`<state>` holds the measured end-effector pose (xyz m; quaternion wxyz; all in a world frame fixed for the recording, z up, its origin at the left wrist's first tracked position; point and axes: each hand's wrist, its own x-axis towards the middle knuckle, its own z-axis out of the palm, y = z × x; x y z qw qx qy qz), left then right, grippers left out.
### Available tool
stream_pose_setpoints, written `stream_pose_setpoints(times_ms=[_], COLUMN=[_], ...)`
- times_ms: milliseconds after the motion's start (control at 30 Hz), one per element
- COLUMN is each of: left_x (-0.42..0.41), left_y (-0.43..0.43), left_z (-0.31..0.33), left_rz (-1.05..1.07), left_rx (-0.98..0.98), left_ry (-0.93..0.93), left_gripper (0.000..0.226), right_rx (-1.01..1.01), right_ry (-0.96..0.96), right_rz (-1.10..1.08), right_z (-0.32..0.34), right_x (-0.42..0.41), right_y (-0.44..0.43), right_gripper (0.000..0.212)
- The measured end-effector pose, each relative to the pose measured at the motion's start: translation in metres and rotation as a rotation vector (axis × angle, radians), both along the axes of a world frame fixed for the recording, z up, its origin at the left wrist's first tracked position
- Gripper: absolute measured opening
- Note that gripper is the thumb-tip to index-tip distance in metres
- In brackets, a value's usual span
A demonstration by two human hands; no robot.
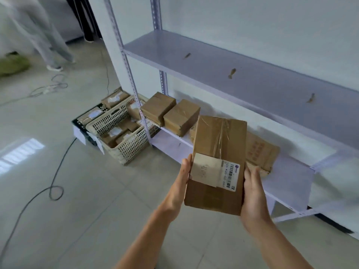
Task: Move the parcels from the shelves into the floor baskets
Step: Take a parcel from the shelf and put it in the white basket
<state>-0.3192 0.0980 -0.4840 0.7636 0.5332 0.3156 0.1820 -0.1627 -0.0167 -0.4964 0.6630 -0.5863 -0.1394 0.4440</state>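
A long brown cardboard parcel (217, 162) with a white barcode label is held in the air in front of the low shelf (287, 177). My left hand (179, 188) presses flat against its left side, and my right hand (252, 197) holds its right side with the fingers behind it. Two more taped parcels (171, 113) sit side by side at the shelf's left end, and a flattened one (260, 152) lies behind the held parcel. A cream floor basket (124, 133) with several parcels stands left of the shelf, with a black basket (87, 117) behind it.
An upper shelf (242, 74) overhangs the low one, carried by perforated metal posts (134, 88). Cables (56, 171) snake across the tiled floor at left. Another person's legs (48, 41) stand at the far left.
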Motion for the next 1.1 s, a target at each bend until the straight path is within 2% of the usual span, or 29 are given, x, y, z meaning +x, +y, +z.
stream_pose_setpoints(times_ms=[133,267,367,400,467,600,667,800,933,1033,1100], left_x=[-0.056,-0.116,-0.153,-0.165,-0.183,-0.214,-0.224,-0.240,-0.245,-0.246,-0.248], left_y=[0.057,0.123,0.169,0.184,0.210,0.264,0.290,0.355,0.438,0.499,0.544], left_z=[0.005,0.002,0.003,0.005,0.003,-0.012,-0.022,-0.043,-0.062,-0.079,-0.091], left_rz=[0.048,0.110,0.099,0.085,0.083,0.120,0.142,0.158,0.163,0.204,0.213], left_rx=[-0.009,-0.022,-0.022,-0.009,0.000,-0.022,-0.048,-0.078,-0.086,-0.165,-0.189], left_ry=[0.013,0.000,0.020,0.022,0.035,0.058,0.091,0.167,0.252,0.339,0.368], left_gripper=[0.050,0.068,0.043,0.041,0.046,0.079,0.077,0.091,0.069,0.079,0.077], right_rx=[-0.008,-0.050,-0.058,-0.064,-0.059,-0.077,-0.093,-0.121,-0.121,-0.133,-0.171], right_ry=[-0.018,0.009,0.005,0.001,0.002,0.032,0.047,0.118,0.162,0.189,0.200], right_rz=[0.091,0.115,0.147,0.153,0.158,0.155,0.158,0.190,0.213,0.208,0.223], right_z=[0.004,0.001,0.001,0.001,0.001,-0.009,-0.018,-0.043,-0.073,-0.089,-0.099], right_x=[-0.048,-0.099,-0.136,-0.149,-0.168,-0.194,-0.204,-0.218,-0.225,-0.228,-0.229], right_y=[0.067,0.140,0.186,0.202,0.227,0.283,0.310,0.373,0.454,0.516,0.558], right_gripper=[0.062,0.062,0.060,0.059,0.058,0.065,0.066,0.067,0.068,0.067,0.065])
